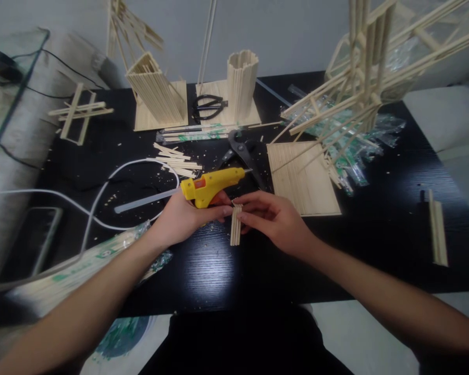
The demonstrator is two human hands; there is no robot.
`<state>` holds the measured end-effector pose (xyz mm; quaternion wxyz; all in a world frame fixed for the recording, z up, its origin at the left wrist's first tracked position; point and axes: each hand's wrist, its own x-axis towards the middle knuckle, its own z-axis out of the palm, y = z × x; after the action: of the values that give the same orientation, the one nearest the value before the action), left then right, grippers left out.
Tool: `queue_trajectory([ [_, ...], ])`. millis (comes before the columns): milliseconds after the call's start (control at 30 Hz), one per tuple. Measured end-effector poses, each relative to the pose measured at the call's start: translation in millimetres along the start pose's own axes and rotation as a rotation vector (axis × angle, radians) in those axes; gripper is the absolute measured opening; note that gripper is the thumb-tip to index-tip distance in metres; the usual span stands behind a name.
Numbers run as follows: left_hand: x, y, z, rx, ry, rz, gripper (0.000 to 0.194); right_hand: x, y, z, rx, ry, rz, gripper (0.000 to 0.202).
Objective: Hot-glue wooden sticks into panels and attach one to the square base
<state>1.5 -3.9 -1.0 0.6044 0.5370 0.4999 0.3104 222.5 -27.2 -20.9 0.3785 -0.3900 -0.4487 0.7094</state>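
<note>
My left hand (182, 216) is closed, with the handle of a yellow hot glue gun (214, 183) lying between its thumb and fingers. The nozzle points right, and a translucent glue stick (146, 201) sticks out of the back. The left thumb tip also touches a small flat bundle of short wooden sticks (236, 229). My right hand (271, 216) pinches this bundle from the right between thumb and fingers. Black-handled pliers (240, 148) lie just beyond the glue gun. Several loose short sticks (177, 160) are scattered to their left.
Two stick-built columns (242, 86) (156, 91) stand on wooden bases at the back. Black scissors (210, 108) lie between them. A large stick frame (359, 88) and a square stick panel (307, 179) are at right. White cable (101, 192), bagged sticks (86, 260) and a phone (31, 245) occupy the left.
</note>
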Motion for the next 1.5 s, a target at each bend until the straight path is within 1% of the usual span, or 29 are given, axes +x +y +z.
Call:
queue_trajectory([
  [167,0.8,0.9,1.3,-0.083,0.019,0.000,0.026,3.3,-1.7,-4.2,0.078,0.105,-0.010,0.023],
  [333,1.0,0.6,0.5,-0.037,0.038,0.006,0.027,5.3,-1.0,-6.4,0.162,0.193,-0.002,0.028],
  [433,0.8,0.5,0.3,-0.005,0.024,-0.002,0.026,4.0,-2.7,-6.2,0.162,0.196,-0.043,0.027],
  [533,0.1,1.4,1.3,-0.017,0.011,-0.041,0.029,2.7,-4.7,-5.7,0.109,0.189,-0.087,0.024],
  [633,-0.7,3.1,2.9,-0.034,0.031,-0.057,0.032,2.6,-4.7,-5.4,0.080,0.198,-0.112,0.023],
  [867,-0.6,7.6,2.4,0.020,0.099,-0.057,0.030,2.1,-7.1,-4.7,0.048,0.179,-0.103,0.028],
  [1033,-1.1,9.5,0.5,0.006,0.077,-0.051,0.029,1.2,-11.4,-8.4,-0.011,0.207,-0.124,0.030],
  [1200,-1.5,11.5,-1.4,-0.016,0.097,-0.050,0.030,2.4,-11.7,-11.2,0.019,0.211,-0.153,0.023],
  [1300,-1.4,11.5,-2.3,-0.026,0.103,-0.050,0.030,2.9,-11.6,-14.1,0.005,0.236,-0.157,0.017],
  [1400,-1.4,11.7,-2.3,-0.037,0.116,-0.051,0.030,2.9,-12.8,-17.0,-0.022,0.277,-0.159,0.017],
  [1500,-1.2,12.7,-1.5,-0.031,0.121,-0.059,0.029,2.6,-15.1,-17.4,-0.040,0.292,-0.156,0.019],
])
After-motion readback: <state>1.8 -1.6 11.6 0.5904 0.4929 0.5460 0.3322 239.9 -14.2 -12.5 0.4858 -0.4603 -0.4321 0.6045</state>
